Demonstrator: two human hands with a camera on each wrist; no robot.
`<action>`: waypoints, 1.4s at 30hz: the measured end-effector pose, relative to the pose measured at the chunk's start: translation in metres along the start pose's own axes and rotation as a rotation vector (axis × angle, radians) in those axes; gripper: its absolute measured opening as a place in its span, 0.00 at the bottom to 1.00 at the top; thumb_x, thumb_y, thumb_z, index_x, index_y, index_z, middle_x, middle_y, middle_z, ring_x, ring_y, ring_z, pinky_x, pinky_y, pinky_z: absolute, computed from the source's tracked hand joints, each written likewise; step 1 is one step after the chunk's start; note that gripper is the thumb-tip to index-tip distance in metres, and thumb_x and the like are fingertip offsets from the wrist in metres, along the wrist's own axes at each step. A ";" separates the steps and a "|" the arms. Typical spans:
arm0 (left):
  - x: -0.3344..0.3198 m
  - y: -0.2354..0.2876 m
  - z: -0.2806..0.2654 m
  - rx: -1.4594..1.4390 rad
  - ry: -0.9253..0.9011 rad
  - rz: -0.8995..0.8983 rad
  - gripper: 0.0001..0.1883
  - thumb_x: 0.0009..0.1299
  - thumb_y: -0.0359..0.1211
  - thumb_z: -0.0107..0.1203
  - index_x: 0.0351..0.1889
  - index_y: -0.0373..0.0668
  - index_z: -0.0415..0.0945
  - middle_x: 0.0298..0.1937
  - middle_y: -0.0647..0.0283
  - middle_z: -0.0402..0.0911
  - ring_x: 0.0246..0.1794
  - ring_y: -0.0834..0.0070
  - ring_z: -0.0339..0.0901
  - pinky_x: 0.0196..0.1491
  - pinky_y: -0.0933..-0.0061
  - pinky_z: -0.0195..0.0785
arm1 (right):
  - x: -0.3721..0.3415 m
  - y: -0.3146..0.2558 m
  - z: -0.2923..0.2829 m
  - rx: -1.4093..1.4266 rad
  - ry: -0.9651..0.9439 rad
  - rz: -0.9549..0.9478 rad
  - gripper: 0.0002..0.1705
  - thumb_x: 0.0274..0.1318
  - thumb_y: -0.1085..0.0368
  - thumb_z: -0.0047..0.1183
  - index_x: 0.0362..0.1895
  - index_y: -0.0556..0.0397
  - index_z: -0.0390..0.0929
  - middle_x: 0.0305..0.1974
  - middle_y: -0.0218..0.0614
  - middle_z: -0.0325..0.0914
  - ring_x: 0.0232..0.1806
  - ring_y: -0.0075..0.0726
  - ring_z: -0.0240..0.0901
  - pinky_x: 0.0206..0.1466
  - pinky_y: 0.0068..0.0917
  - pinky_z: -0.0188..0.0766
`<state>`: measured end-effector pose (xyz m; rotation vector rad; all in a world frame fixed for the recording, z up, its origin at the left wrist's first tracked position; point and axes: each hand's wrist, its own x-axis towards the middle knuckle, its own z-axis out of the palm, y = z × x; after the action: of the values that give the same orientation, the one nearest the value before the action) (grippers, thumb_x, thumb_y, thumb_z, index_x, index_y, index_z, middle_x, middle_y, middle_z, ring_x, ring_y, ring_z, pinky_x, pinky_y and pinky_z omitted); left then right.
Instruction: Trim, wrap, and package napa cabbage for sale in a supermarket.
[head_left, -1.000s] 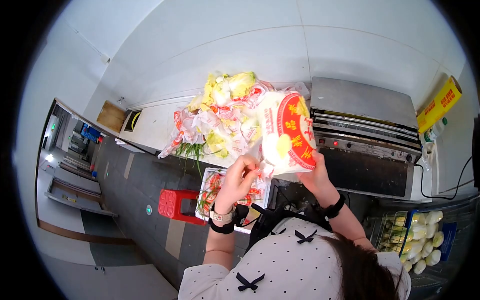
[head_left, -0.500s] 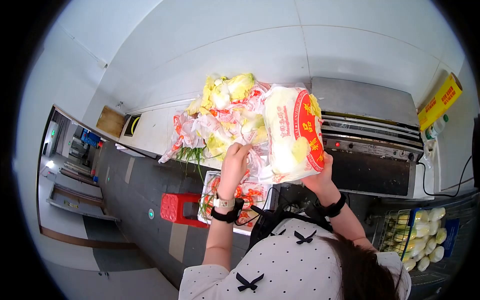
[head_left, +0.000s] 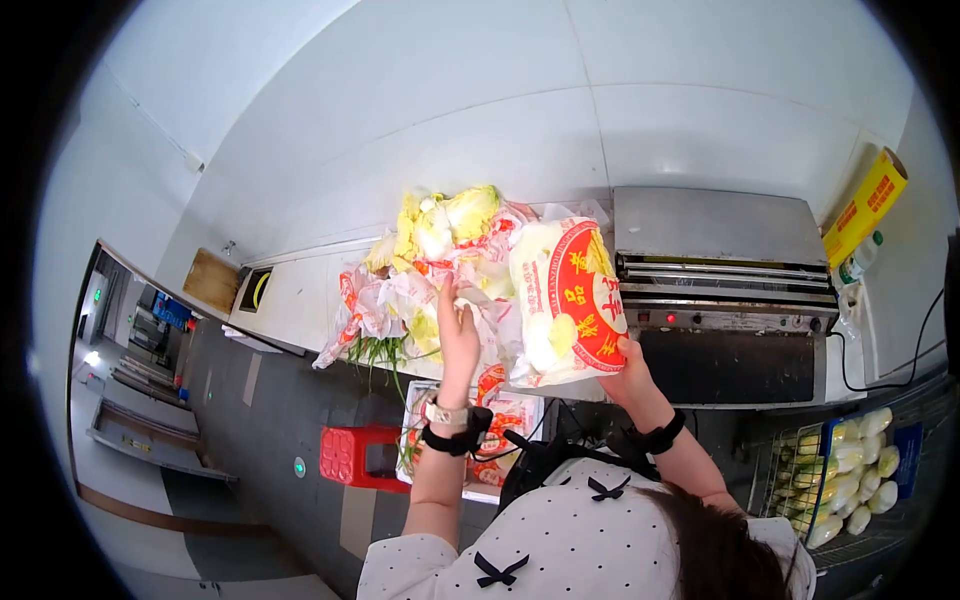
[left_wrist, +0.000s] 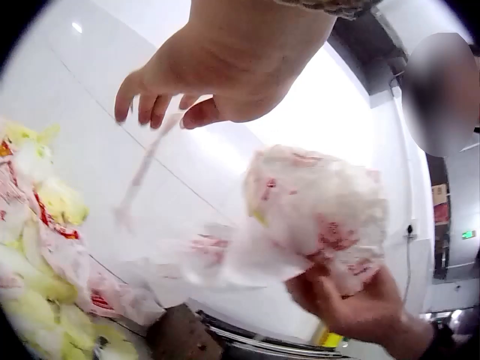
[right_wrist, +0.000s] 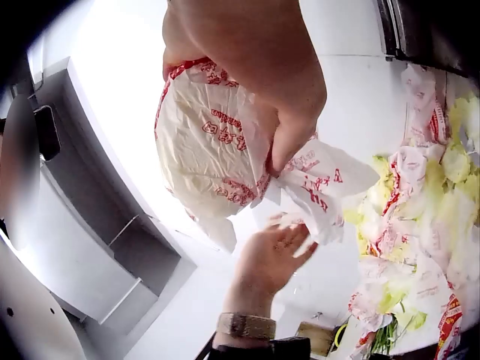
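My right hand [head_left: 630, 372] holds a Chinese cabbage wrapped in a white bag with red and yellow print [head_left: 565, 300], raised over the counter's front edge. In the right wrist view, its fingers grip the wrapper [right_wrist: 217, 142], and a loose end of the bag [right_wrist: 322, 187] sticks out beside the thumb. My left hand [head_left: 458, 345] is apart from the bag, fingers extended, in front of a heap of cabbage leaves and crumpled wrappers [head_left: 430, 270]. A blurred thin pinkish strip [left_wrist: 142, 176] shows just below its fingertips in the left wrist view.
A wrapping machine [head_left: 720, 250] with a dark plate stands right of the heap. A white box with wrapper scraps [head_left: 510, 415] sits below the counter, beside a red stool [head_left: 350, 455]. Lower right is a basket of cabbages [head_left: 850, 480]. A yellow roll [head_left: 866, 208] leans at the wall.
My left hand has let go of the bag's loose end and moved left, its fingers straightening. The wrapped cabbage, still in my right hand, has tilted, and the head view has shifted slightly.
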<state>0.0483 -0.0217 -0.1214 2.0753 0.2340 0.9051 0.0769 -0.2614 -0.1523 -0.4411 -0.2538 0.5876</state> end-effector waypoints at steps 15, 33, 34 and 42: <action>-0.023 0.075 0.006 -0.011 -0.164 -0.014 0.14 0.53 0.28 0.62 0.29 0.38 0.65 0.29 0.63 0.67 0.27 0.73 0.66 0.28 0.75 0.61 | 0.016 0.022 -0.009 -0.046 0.014 -0.007 0.37 0.50 0.58 0.46 0.63 0.57 0.49 0.60 0.42 0.59 0.61 0.38 0.58 0.64 0.37 0.54; -0.036 0.096 -0.002 0.398 -0.216 0.390 0.05 0.60 0.25 0.52 0.31 0.36 0.67 0.28 0.55 0.67 0.31 0.59 0.68 0.33 0.63 0.62 | 0.007 0.012 -0.017 -0.093 0.076 0.021 0.44 0.46 0.70 0.47 0.67 0.56 0.39 0.62 0.43 0.55 0.61 0.36 0.57 0.63 0.33 0.55; -0.037 0.100 -0.003 0.420 -0.212 0.408 0.05 0.60 0.25 0.52 0.31 0.36 0.67 0.28 0.56 0.67 0.30 0.59 0.68 0.33 0.63 0.63 | 0.006 0.011 -0.017 -0.082 0.078 0.027 0.44 0.46 0.70 0.47 0.67 0.56 0.39 0.62 0.43 0.55 0.61 0.36 0.57 0.63 0.33 0.55; -0.043 0.131 -0.020 0.479 -0.288 0.401 0.09 0.51 0.26 0.57 0.30 0.38 0.70 0.30 0.58 0.73 0.31 0.60 0.71 0.33 0.67 0.65 | 0.000 0.004 -0.010 0.003 0.036 0.018 0.42 0.46 0.70 0.46 0.66 0.57 0.43 0.60 0.42 0.57 0.59 0.35 0.60 0.62 0.33 0.57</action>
<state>-0.0154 -0.1111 -0.0360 2.7324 -0.1424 0.8173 0.0783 -0.2617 -0.1625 -0.4513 -0.2142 0.5973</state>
